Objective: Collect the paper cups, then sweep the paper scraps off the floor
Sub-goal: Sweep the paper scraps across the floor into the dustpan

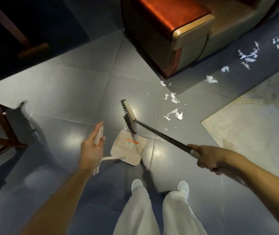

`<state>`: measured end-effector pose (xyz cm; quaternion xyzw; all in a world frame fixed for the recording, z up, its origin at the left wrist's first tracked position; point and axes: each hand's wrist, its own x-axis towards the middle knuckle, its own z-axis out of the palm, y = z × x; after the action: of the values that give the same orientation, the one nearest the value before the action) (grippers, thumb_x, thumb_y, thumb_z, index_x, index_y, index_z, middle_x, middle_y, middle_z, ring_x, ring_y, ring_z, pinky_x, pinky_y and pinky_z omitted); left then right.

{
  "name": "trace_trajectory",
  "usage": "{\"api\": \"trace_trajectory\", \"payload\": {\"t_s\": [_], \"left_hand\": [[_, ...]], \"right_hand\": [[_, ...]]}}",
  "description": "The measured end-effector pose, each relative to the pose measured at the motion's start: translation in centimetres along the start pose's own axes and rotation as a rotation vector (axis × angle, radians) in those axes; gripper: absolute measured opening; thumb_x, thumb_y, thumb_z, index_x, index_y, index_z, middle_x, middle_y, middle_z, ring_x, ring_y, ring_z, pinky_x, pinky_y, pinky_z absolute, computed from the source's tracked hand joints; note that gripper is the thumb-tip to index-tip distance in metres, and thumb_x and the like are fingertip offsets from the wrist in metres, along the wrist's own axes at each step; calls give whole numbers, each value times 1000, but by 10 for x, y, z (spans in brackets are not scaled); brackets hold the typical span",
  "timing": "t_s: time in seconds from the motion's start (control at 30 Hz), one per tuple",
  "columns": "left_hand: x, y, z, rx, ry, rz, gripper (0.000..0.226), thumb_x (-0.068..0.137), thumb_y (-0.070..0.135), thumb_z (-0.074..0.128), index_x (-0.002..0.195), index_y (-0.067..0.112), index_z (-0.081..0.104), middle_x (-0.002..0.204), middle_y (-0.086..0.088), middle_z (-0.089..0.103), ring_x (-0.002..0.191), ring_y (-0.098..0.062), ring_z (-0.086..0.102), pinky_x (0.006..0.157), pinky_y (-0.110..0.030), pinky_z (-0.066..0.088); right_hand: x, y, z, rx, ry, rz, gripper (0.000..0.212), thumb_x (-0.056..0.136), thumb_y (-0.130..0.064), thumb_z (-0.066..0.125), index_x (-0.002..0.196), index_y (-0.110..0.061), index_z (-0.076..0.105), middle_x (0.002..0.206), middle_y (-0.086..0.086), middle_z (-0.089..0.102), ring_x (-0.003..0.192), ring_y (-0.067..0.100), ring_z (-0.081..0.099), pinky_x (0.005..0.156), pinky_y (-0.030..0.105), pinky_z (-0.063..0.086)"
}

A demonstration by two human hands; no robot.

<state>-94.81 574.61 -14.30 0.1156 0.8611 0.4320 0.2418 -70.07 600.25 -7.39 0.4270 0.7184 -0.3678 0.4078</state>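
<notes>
Two hands at work, frame centre. Left hand holds white handle of dustpan, thumb and fingers closed round it. Pan sits low by grey tiled floor, ahead of white shoes. Right hand grips dark shaft of broom, fist tight. Bristle head meets pan's far edge. Paper scraps lie just right of broom head, trailing toward upper right beside armchair. Rug at right edge.

I see open floor between the dustpan and the paper scraps, with the armchair just behind the scrap trail and a wooden chair crowding my left.
</notes>
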Motion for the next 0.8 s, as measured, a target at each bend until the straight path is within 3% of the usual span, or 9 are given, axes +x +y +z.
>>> {"api": "trace_trajectory", "payload": {"t_s": [0.1,0.17,0.27,0.4,0.53,0.63,0.73,0.8], "left_hand": [[1,-5,-9,-6,-7,-3,51,98,19,54,116,66,50,108,-17,63,75,-41,55,72,-48,56],[5,-8,-12,-19,5,-25,47,98,18,54,119,60,53,108,-20,63,72,-42,56,60,-43,55],[19,-11,-15,-21,38,-46,48,99,18,53,124,59,50,97,-12,60,57,-17,47,43,-24,45],[36,-6,-21,-20,48,-50,50,98,20,52,120,64,48,89,-1,57,58,-14,49,48,-23,46],[44,1,-28,-27,43,-31,58,96,13,55,104,70,53,84,4,56,60,-11,48,59,-26,48],[48,4,-30,-15,16,-16,59,95,11,54,101,69,55,79,4,55,50,-10,44,46,-26,46],[51,14,-25,-5,-43,-11,55,95,12,55,103,67,57,74,1,52,41,-7,39,38,-25,42],[53,28,-13,5,-97,8,53,96,14,55,108,66,57,76,-3,56,40,-11,43,40,-28,46]], "right_hand": [[17,-22,-8,-13,73,-10,67,93,-5,42,148,-39,23,82,8,52,48,15,44,35,17,37],[30,-38,-8,-88,110,-17,64,93,-6,43,147,-35,26,82,7,52,50,16,48,34,17,38],[50,-66,5,-193,150,-35,64,90,-4,42,147,-29,29,82,4,49,54,15,54,35,19,39],[68,-94,47,-184,53,-35,66,90,-1,44,149,-26,28,78,1,43,54,14,54,32,19,37],[57,-90,71,-229,-70,-40,69,89,1,52,148,-28,30,81,0,47,61,11,51,40,18,37],[41,-73,56,-262,-111,-30,75,90,2,48,151,-32,22,105,7,56,69,15,56,48,21,45],[24,-51,38,-206,-72,-57,66,91,-3,46,147,-32,28,90,4,55,59,13,53,46,21,43],[14,-35,29,-219,-13,-64,63,94,-8,45,149,-32,24,96,3,57,58,10,49,47,20,40]]}}
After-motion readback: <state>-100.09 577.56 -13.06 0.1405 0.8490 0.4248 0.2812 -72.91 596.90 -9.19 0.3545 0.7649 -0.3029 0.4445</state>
